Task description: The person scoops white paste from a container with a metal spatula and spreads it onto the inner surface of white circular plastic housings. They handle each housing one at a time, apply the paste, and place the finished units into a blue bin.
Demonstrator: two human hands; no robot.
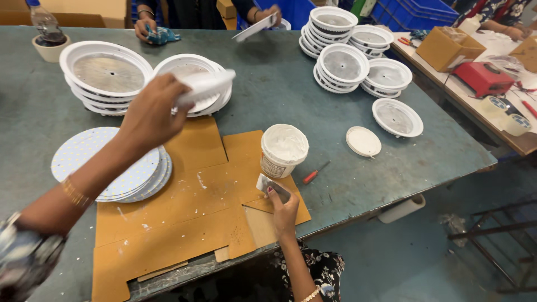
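My right hand [283,208] at the table's near edge, wrist bent, fingers pinched on a small scraper [270,185] beside the paste tub [284,150], my left hand [150,114] raised — arm outstretched — gripping a white lamp housing [206,86] above the far-left stacks [106,75].

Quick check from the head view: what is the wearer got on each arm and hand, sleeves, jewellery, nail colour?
The left hand is bare, with a thin gold bangle on the wrist and a dark sleeve with a pale pattern near the elbow. The right hand is bare too, with red-painted nails and a beaded gold bracelet on the forearm. No gloves.
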